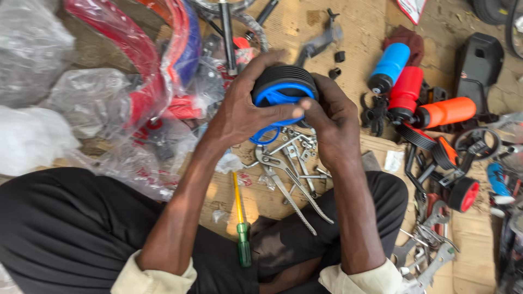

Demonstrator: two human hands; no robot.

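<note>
Both hands hold a small training wheel [283,90] with a black ribbed tyre and a blue plastic hub, lifted above the cardboard. My left hand [242,111] wraps its left side, thumb across the blue hub. My right hand [332,120] grips its right side, fingertips pressed at the hub's centre. Directly under the wheel lie pliers [289,188], small spanners and loose bolts [302,144]. A screwdriver [241,223] with a yellow shaft and green handle lies between my knees.
Plastic-wrapped red and blue bicycle frame parts [147,65] lie at the left. Blue, red and orange bottles [406,90] sit at the right, beside a black seat [479,60], more training wheels [463,193] and spanners [430,256]. Cardboard [354,27] covers the ground.
</note>
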